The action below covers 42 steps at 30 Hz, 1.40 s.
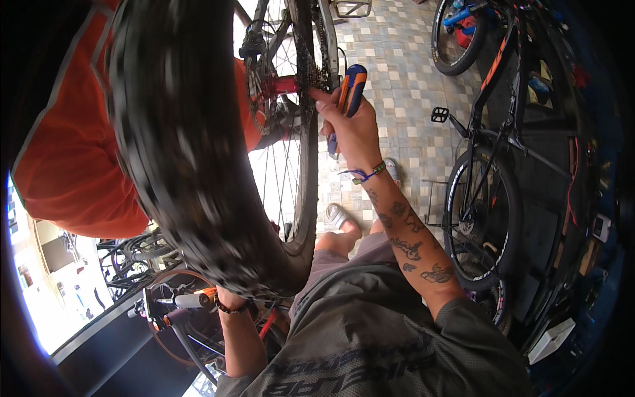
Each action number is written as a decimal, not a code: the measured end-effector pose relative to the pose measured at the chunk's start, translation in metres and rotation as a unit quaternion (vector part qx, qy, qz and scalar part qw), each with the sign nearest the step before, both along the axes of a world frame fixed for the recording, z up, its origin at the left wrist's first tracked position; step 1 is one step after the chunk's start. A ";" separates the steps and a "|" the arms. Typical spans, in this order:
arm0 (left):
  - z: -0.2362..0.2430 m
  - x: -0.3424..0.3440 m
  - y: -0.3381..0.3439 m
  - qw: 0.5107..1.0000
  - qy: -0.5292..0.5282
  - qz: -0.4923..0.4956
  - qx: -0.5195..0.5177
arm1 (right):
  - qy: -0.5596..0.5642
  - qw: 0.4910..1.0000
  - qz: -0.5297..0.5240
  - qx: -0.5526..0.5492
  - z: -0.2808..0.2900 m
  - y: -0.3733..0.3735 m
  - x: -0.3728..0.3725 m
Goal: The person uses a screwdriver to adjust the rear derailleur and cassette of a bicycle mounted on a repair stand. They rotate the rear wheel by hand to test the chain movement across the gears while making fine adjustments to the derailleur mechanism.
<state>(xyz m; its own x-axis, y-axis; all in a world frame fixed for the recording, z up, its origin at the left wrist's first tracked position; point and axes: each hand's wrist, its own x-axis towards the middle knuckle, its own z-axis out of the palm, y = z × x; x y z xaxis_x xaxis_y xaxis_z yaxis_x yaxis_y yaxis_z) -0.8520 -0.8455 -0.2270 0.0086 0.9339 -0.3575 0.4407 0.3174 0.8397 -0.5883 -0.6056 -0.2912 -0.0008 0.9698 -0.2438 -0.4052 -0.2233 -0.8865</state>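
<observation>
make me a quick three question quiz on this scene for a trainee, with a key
1. Which hand holds the tool with the blue-and-orange handle?
2. True or false: the wheel hub near that hand is red.
3. What hides most of the left hand? (a) the black tyre; (b) a glove; (c) a cardboard box.

Key:
1. The right hand.
2. True.
3. (a).

A black knobby-tyred wheel [182, 152] is seen upright, and a blue-and-orange tool [352, 90] is held near its red hub [284, 85].
</observation>
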 end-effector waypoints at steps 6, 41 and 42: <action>0.010 0.008 -0.028 0.928 -0.257 0.237 0.129 | -0.035 0.999 0.022 0.016 -0.004 0.022 0.023; 0.085 0.059 0.011 0.926 -0.132 0.265 0.235 | -0.234 0.899 0.071 0.365 0.031 0.102 0.036; 0.085 0.059 0.012 0.926 -0.133 0.265 0.235 | -0.230 0.907 0.081 0.343 0.034 0.102 0.038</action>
